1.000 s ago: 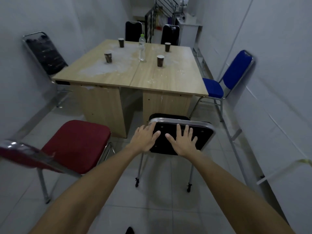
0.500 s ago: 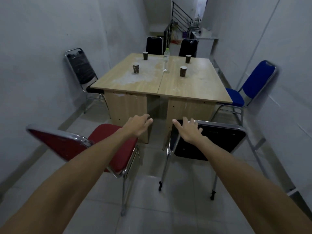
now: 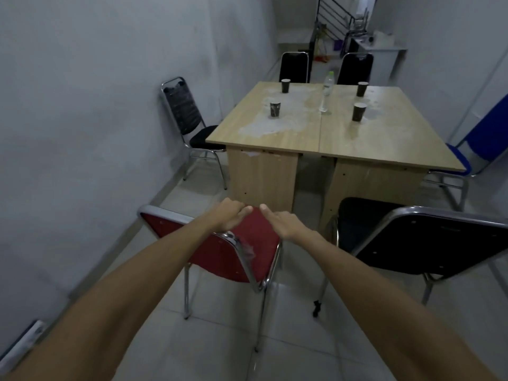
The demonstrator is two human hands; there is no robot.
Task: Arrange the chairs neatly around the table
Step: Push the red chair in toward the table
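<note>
At near end of table (image 3: 343, 138): both hands now over red chair (image 3: 220, 251), off black chair (image 3: 428, 243) to its right. Left hand (image 3: 229, 217) curled on red backrest top rail; right hand (image 3: 283, 222) flat, fingers together, grasping nothing. Red chair angled, not tucked in.

The room is dimly and evenly lit, with a cold blue-grey cast. The brightest patch is seen at 1 o'clock, by the stairs (image 3: 334, 20). Soft shadows are cast under the table (image 3: 343, 138). A faint sheen is shown on the floor (image 3: 288, 339) at 6 o'clock. Straight lines are bowed toward the edges, and the forearms are stretched. Slight motion blur is spread throughout.
</note>
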